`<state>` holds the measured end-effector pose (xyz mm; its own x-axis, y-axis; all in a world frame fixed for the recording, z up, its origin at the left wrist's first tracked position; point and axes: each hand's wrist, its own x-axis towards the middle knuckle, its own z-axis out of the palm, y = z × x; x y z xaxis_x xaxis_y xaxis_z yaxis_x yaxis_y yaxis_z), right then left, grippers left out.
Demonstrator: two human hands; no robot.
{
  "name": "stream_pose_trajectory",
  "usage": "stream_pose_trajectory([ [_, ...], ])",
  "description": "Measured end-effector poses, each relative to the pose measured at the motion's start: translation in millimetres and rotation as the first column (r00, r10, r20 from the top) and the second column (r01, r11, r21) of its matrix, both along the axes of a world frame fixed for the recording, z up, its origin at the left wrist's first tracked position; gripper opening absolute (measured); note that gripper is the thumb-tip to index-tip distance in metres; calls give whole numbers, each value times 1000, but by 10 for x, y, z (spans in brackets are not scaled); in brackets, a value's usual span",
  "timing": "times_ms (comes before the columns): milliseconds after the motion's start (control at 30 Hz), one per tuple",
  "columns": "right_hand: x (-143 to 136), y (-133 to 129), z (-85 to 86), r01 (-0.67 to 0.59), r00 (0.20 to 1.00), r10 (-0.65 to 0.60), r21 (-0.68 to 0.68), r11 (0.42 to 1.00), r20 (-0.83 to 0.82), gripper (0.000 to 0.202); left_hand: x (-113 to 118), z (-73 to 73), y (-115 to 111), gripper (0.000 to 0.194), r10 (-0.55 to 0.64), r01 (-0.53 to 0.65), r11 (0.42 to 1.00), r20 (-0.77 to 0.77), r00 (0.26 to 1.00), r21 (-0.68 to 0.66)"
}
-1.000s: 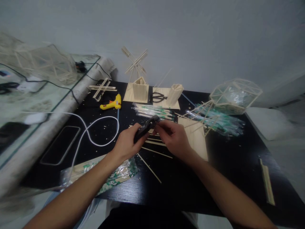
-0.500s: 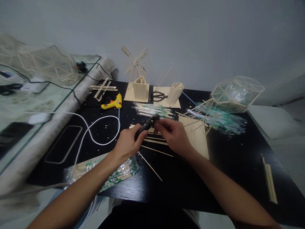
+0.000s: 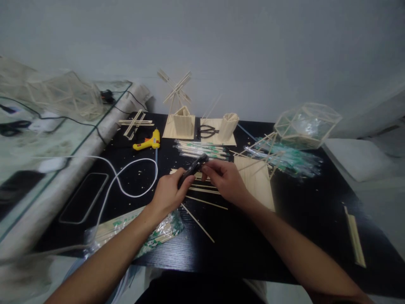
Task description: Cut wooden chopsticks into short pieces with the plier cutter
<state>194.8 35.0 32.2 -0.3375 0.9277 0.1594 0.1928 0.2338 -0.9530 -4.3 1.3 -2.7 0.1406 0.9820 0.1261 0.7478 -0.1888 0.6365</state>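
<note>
My left hand is closed around dark pliers, their head pointing up and to the right. Close to that head, my right hand is pinched, thumb against fingers; whatever lies between the fingertips is too small or hidden to make out. Thin wooden sticks lie on the black table beneath both hands, partly covered by them. Another loose stick slants toward the near edge. A flat wooden board rests just right of my right hand.
A yellow glue gun, a windmill-like stick model, a round stick tower and black-handled scissors or pliers stand or lie behind. Bagged sticks, a phone and a looping white cable are at left; a stick frame is at right.
The view has shifted slightly, so the background sits a little lower. Both hands stay together at the pliers, whose head appears slightly turned and lower.
</note>
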Motion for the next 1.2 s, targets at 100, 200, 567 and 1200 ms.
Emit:
stream_pose_trajectory([
  [100, 23, 17, 29, -72, 997, 70, -54, 996, -29, 33, -10, -5, 1, 42, -26, 25, 999, 7, 1000, 20],
  [200, 43, 19, 63, -166, 982, 147, -171, 971, -114, 39, -23, -14, 3, 41, -46, 45, 998, 24, 999, 42],
  [567, 137, 81, 36, -464, 865, 241, -516, 720, -441, 35, -117, -48, 34, 39, -188, 175, 973, 78, 979, 150],
  [1200, 104, 108, -64, -278, 943, 137, -493, 824, -302, 31, -16, 81, 30, 49, -117, 121, 991, 76, 990, -51],
])
